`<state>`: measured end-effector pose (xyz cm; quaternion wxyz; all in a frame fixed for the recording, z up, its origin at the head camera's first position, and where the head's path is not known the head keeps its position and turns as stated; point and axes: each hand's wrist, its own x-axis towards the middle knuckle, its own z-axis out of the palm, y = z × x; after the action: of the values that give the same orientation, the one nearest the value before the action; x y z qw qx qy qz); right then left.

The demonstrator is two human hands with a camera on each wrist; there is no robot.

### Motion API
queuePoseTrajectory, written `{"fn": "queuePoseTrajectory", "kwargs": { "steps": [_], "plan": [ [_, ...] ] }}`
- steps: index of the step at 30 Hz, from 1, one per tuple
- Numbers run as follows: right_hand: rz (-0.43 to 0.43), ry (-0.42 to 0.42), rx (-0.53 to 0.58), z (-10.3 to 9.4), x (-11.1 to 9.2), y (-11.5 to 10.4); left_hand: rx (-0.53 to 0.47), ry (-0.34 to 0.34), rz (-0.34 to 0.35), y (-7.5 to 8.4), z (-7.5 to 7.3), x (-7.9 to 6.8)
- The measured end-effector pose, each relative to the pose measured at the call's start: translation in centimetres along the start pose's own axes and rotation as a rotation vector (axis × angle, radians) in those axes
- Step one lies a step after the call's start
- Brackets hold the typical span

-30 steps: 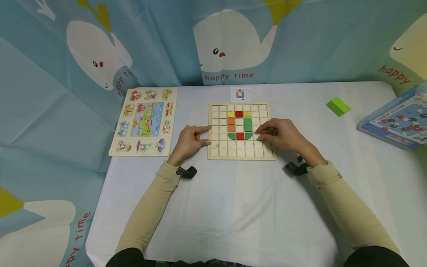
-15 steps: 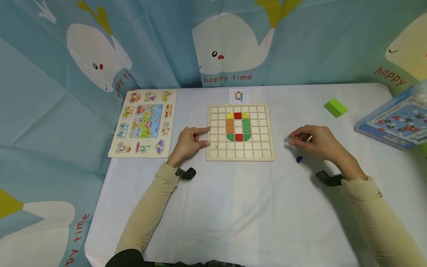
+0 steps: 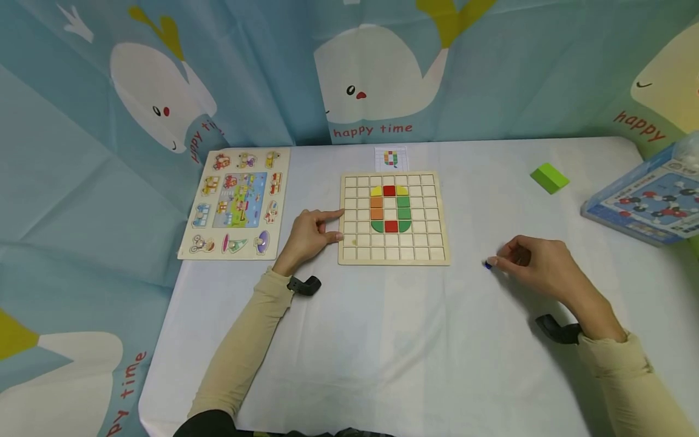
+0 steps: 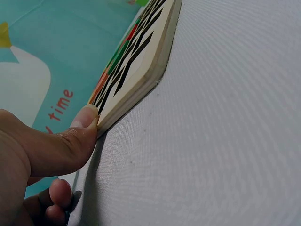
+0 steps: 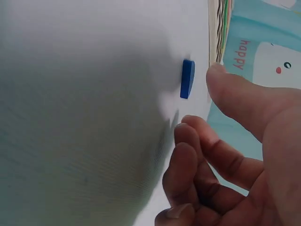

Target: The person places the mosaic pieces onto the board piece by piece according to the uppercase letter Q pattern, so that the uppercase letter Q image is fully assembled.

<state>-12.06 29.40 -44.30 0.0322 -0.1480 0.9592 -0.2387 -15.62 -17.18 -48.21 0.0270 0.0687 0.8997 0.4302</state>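
Note:
A wooden grid board [image 3: 393, 249] lies on the table, with yellow, red, orange and green pieces set in a ring in its squares. My left hand [image 3: 307, 238] rests at the board's left edge, index finger and thumb spread and touching it. The left wrist view shows the thumb [image 4: 70, 146] pressed on the board's edge. My right hand [image 3: 537, 267] is right of the board, beside a small blue piece [image 5: 187, 79]. That piece, with one curved side, lies on the cloth. In the right wrist view, thumb and fingers are parted and do not touch it.
A small picture card [image 3: 391, 159] lies behind the board. A wooden picture puzzle [image 3: 235, 243] sits at the left. Far right are a green block [image 3: 549, 178] and a blue box [image 3: 650, 191]. A printed curtain [image 3: 491, 85] hangs behind the table.
My right hand has moved from the board's right side out to the right and toward me, down to the blue piece. The left hand stays at the board's edge.

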Motion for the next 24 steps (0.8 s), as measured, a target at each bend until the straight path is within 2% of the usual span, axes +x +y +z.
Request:
{"fn": "queuePoseTrajectory", "kwargs": {
  "steps": [4, 10, 16, 24],
  "plan": [
    [0.026, 0.006, 0.006, 0.5, -0.4, -0.4, -0.002, 0.002, 0.007, 0.0, 0.0, 0.0],
    [0.008, 0.040, -0.017, 1.1, -0.2, -0.7, -0.020, 0.004, 0.006, 0.1, 0.0, -0.1],
    [0.008, 0.001, -0.009, 1.2, 0.3, -1.1, -0.027, 0.008, 0.019, 0.0, 0.0, -0.1],
    [-0.069, -0.002, 0.000, 1.3, 0.4, -1.1, 0.000, 0.003, 0.022, 0.0, -0.1, 0.0]
  ]
}}
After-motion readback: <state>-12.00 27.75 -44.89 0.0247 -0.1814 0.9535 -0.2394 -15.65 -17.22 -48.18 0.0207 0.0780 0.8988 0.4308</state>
